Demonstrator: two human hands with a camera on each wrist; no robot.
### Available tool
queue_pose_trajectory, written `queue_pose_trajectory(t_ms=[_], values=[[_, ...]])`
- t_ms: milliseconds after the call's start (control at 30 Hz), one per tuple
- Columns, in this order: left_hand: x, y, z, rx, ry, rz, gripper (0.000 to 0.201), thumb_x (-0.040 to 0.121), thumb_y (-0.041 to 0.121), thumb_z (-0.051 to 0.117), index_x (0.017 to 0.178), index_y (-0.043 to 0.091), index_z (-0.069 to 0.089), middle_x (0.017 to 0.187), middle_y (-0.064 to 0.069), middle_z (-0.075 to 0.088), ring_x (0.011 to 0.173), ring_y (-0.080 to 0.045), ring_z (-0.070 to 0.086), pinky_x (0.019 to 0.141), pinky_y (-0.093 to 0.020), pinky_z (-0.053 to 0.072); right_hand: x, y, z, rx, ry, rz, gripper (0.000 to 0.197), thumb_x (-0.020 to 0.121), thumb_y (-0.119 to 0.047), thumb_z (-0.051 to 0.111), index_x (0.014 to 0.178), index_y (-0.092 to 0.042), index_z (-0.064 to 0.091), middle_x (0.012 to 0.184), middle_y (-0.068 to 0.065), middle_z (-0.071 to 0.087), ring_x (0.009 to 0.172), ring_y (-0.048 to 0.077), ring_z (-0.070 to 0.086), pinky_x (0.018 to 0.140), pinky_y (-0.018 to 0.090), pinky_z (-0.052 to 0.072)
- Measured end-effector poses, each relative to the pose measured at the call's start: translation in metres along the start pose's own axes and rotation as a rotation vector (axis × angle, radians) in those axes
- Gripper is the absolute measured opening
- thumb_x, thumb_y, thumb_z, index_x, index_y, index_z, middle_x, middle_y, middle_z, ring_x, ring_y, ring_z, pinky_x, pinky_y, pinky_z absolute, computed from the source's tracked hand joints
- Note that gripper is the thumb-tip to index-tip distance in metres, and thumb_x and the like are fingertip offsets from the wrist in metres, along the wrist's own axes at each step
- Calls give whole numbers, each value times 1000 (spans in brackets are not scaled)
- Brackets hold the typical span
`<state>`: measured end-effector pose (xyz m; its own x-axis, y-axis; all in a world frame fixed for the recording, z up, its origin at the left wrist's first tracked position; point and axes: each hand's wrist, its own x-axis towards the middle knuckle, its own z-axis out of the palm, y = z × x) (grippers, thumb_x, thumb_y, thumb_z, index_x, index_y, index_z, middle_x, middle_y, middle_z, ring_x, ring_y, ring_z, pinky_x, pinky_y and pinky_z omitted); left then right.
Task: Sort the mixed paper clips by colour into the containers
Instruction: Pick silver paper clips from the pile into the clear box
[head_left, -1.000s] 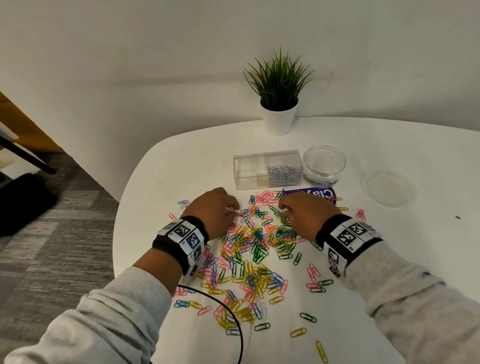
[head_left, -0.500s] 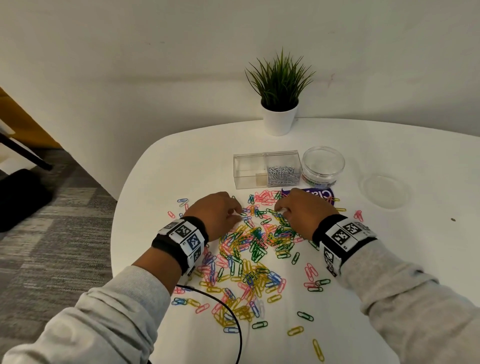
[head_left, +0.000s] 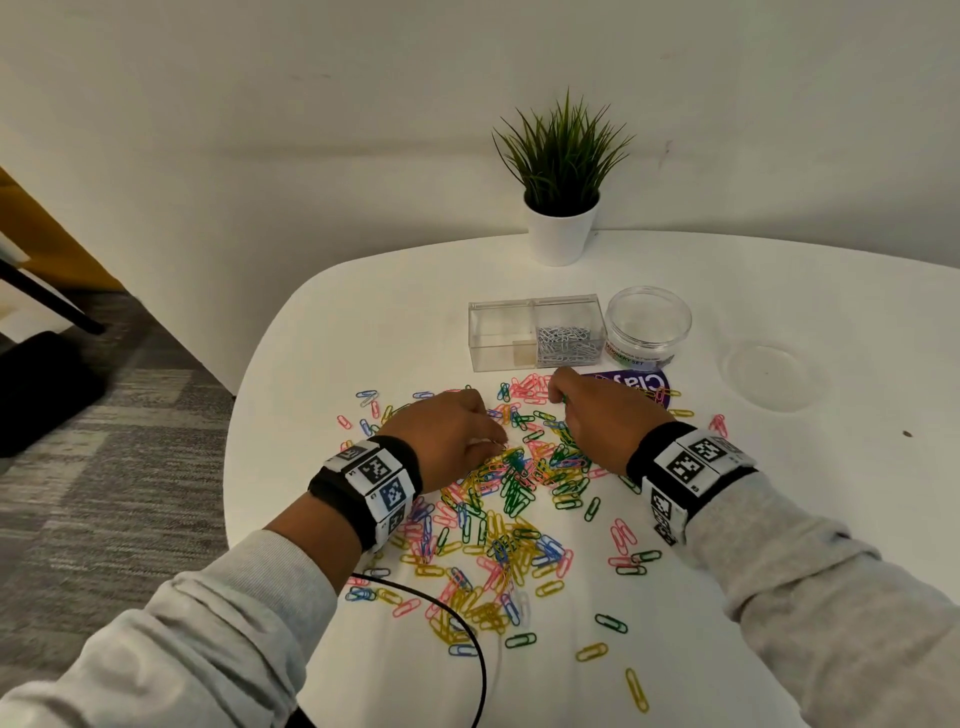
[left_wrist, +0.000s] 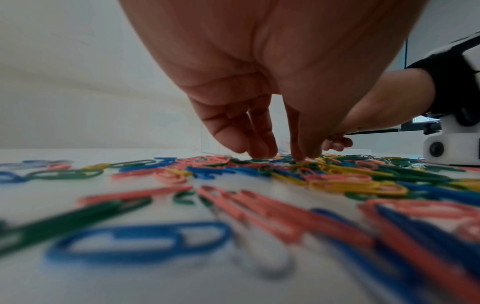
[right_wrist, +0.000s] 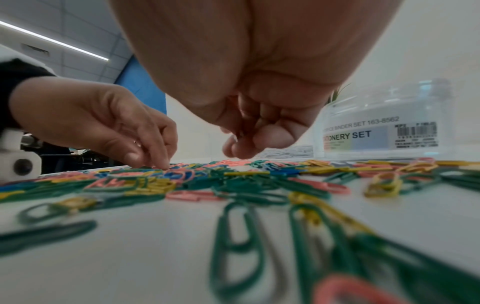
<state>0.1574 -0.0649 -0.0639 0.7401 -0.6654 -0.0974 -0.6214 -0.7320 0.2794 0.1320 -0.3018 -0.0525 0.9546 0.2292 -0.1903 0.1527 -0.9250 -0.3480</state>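
Mixed paper clips (head_left: 514, 488) in pink, yellow, green and blue lie scattered over the white table (head_left: 363, 322). My left hand (head_left: 496, 441) reaches into the pile's far part, its fairly straight fingertips (left_wrist: 262, 152) touching the clips. My right hand (head_left: 558, 395) hovers low over the pile's far edge with fingers curled (right_wrist: 241, 148); a bit of green shows in its grip, apparently green clips. Behind stand a clear two-part box (head_left: 501, 332), with silver clips (head_left: 566, 343) in its right half, and a round clear tub (head_left: 648, 322).
A potted plant (head_left: 561, 208) stands at the back by the wall. A clear lid (head_left: 769, 374) lies right of the tub, a purple label (head_left: 639, 382) in front of it. A black cable (head_left: 467, 634) crosses the near clips. The table's edge curves on the left.
My left hand's fingertips have moved a little right and nearer, deeper into the pile. The right hand has stayed almost in place near the box.
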Motion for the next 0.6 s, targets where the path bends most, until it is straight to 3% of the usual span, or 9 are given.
queue_pose_trajectory(t_ms=[133, 200, 300, 367, 500, 600], values=[[2, -2, 0, 36, 13, -39, 17, 96, 39, 56, 102, 29, 67, 103, 6, 52, 93, -20, 59, 77, -35, 51, -3, -6, -2, -16, -91, -28, 13, 99, -16, 36, 95, -19, 49, 91, 3, 61, 82, 25, 56, 73, 37, 47], [2, -2, 0, 39, 16, -48, 18, 96, 37, 55, 107, 27, 65, 106, 5, 53, 95, -20, 59, 77, -33, 50, -4, -7, -2, -36, -100, -49, 14, 100, -25, 37, 94, -22, 50, 97, 2, 64, 85, 23, 58, 77, 38, 50], [3, -1, 0, 29, -3, -65, 25, 96, 37, 55, 119, 31, 65, 111, 5, 54, 99, -18, 58, 80, -31, 48, -6, -6, 0, -50, -124, -49, 21, 94, -50, 50, 102, -30, 51, 103, -6, 62, 90, 19, 58, 77, 34, 48], [3, -1, -1, 35, -11, -64, 21, 95, 34, 56, 113, 32, 67, 105, 6, 52, 95, -19, 58, 77, -31, 48, -8, -8, 1, -89, -174, -68, 31, 89, -58, 56, 111, -37, 53, 112, -9, 59, 100, 18, 56, 83, 34, 47], [2, 0, -1, 46, 20, -42, 13, 94, 27, 56, 100, 27, 67, 101, 5, 52, 89, -19, 58, 73, -33, 49, -10, -14, 4, -110, -175, -183, 29, 91, -55, 56, 117, -43, 58, 121, -10, 59, 111, 17, 55, 92, 36, 48], [2, -3, -1, 13, 73, -62, 10, 92, 23, 57, 96, 23, 67, 99, 2, 58, 88, -21, 58, 76, -38, 51, -12, -19, 5, -117, -166, -229, 23, 93, -49, 57, 113, -41, 63, 117, -10, 59, 107, 16, 56, 88, 34, 48]])
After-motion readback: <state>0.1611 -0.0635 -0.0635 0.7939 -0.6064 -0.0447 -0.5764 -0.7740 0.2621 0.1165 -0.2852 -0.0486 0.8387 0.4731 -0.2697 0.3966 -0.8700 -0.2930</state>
